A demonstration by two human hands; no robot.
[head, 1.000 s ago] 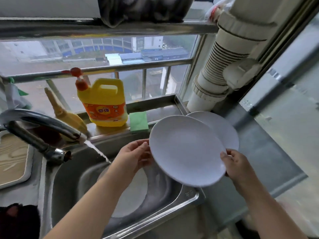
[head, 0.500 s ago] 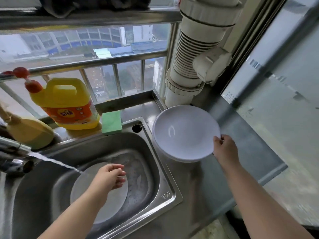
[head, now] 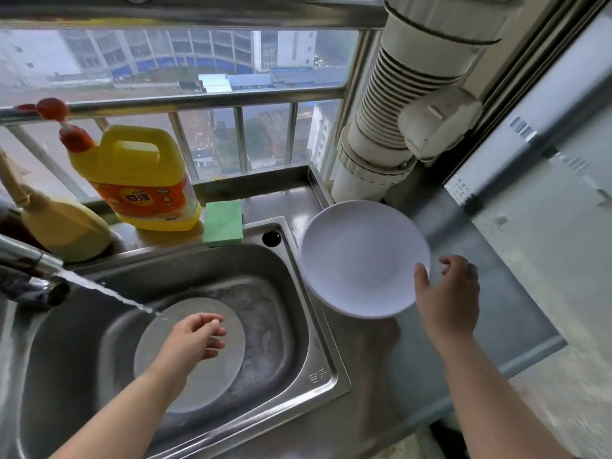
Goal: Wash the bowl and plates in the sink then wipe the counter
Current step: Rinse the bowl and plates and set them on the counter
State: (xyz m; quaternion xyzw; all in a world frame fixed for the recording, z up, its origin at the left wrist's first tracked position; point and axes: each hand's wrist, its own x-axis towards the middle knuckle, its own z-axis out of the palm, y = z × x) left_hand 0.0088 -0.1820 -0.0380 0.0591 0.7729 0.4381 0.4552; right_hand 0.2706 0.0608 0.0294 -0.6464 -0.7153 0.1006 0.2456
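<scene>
Letting go of the white round plates (head: 361, 256) is what you have just done: half a second ago your right hand (head: 450, 293) pinched their near rim, and now its fingers stand spread and relaxed, with only the thumb beside the rim. I cannot tell if the thumb touches it. The plates now rest stacked on the grey steel counter (head: 490, 270), just right of the stainless steel sink (head: 318, 342) and in front of the white ribbed pipe (head: 397, 127). One second ago you held the top plate with both hands over the basin, so I judge that this plate is washed and set aside.

Your left hand (head: 195, 336) hangs over the basin with the fingers loosely curled, and it holds nothing. It is close above the last white plate (head: 212, 379), which lies flat on the wet, foamy bottom of the sink. Water runs from the chrome faucet (head: 36, 276) and falls at the far left edge of this plate.

For the task this means one plate more waits to be washed, and your left hand is in a good place to lift it. I see no bowl apart from the plates, so I cannot say where it is. The green rectangular sponge (head: 223, 223) lies on the ledge behind the sink, beside the yellow detergent bottle (head: 139, 180), ready for wiping the counter afterwards.
</scene>
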